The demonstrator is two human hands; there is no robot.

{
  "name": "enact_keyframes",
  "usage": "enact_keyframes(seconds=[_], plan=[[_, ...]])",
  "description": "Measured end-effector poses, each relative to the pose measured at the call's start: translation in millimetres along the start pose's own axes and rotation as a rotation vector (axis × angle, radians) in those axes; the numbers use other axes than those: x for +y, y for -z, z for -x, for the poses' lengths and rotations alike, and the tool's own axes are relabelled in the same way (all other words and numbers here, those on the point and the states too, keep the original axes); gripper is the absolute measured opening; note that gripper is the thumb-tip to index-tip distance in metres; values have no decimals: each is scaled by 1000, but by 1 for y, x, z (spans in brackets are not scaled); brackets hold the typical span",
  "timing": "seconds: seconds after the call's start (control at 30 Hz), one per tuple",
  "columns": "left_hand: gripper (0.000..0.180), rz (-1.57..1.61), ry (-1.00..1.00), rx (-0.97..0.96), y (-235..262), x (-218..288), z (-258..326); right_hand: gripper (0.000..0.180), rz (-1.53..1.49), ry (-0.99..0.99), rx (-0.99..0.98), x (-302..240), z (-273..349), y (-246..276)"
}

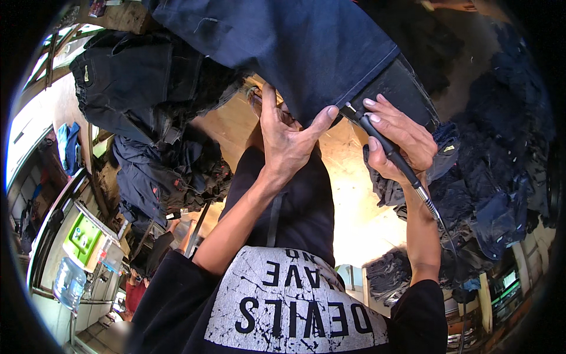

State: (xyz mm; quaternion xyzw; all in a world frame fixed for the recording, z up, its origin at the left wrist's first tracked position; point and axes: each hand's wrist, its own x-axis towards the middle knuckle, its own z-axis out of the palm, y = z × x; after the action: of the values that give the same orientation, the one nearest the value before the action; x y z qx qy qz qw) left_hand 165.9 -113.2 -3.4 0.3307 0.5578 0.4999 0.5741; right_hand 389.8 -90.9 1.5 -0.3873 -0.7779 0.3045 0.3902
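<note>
A dark navy garment [318, 53] of heavy cloth spreads across the upper middle, with a pale stitch line near its lower right edge. At its lower corner is my left hand [289, 127], open, thumb and forefinger spread apart against the cloth; its other fingers are partly hidden. My right hand [407, 138] is closed around a black pen-shaped corded tool [386, 144] with a short metal tip and a coiled metal sleeve at its cable end. That tip points at the garment's edge, close to my left thumb. A darker panel [395, 91] of cloth lies beyond my right fingers.
Folded dark trousers [135, 82] are heaped at upper left, above another pile of dark clothes [165, 171]. More dark garments [489, 159] crowd the right. The tool's cable [449, 236] trails down past my right forearm. Another person's red sleeve [134, 295] shows at lower left.
</note>
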Motion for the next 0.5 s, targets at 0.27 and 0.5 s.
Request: enact_keyframes(seconds=[0.27, 0.5], plan=[[71, -7, -9, -7, 1, -2, -1, 32, 24, 8, -34, 1, 2, -4], [75, -121, -3, 20, 6, -6, 0, 31, -5, 3, -16, 3, 5, -4]])
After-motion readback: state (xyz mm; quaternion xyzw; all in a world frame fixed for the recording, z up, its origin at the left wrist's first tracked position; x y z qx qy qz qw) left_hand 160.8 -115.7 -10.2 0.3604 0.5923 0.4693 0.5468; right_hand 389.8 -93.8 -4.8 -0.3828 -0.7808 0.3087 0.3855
